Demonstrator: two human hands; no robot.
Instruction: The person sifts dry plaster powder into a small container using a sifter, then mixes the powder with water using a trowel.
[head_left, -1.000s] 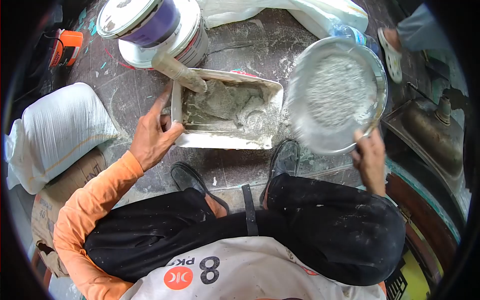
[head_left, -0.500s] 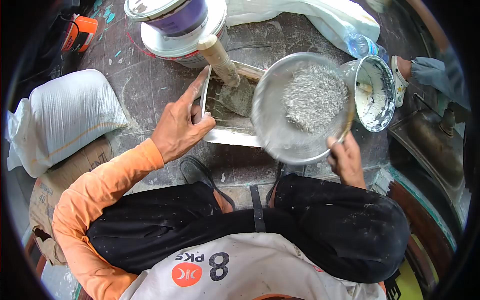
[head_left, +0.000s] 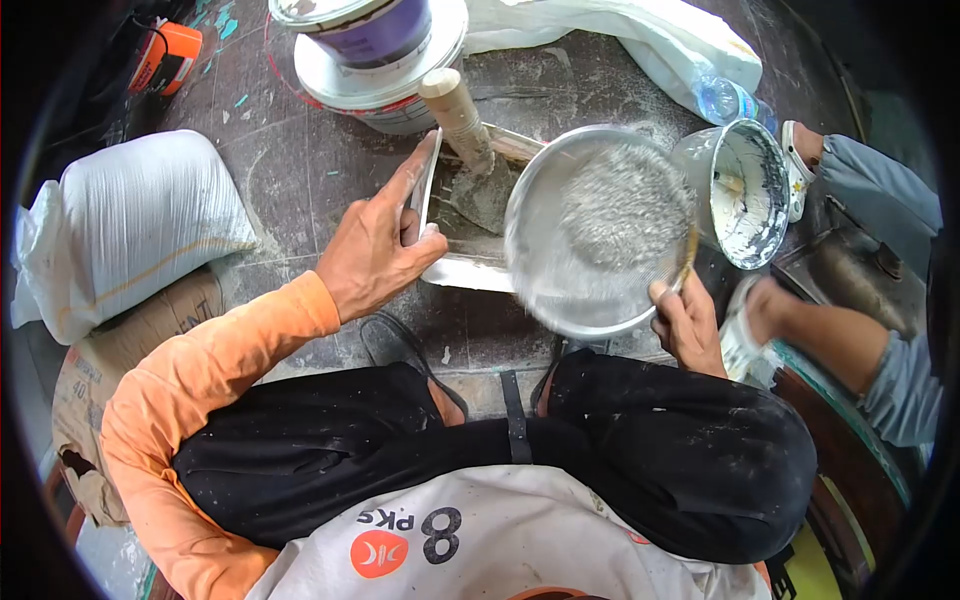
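My right hand [head_left: 690, 322] is closed on the lower right rim of a round metal sieve [head_left: 540, 240]. Grey-white powder [head_left: 625, 205] lies in the sieve, smeared by motion. The sieve is over the right part of a rectangular trough [head_left: 465, 273], hiding that end. With my left hand [head_left: 385, 245] I grip the trough's left wall, the index finger stretched along it and the thumb near the front corner. A tool with a thick wooden handle [head_left: 458, 110] leans in the trough, its lower end on grey material.
A dirty white bucket [head_left: 745, 195] stands right of the sieve, near a plastic bottle [head_left: 725, 100]. Stacked lidded pails [head_left: 380, 75] are behind the trough. A full white sack [head_left: 150, 225] lies left on brown paper bags. Another person's leg [head_left: 820, 325] is close on the right.
The sieve has shifted slightly down, with the powder blurred in it. Another person's foot and leg have come in at the right. My left hand keeps its grip on the trough.
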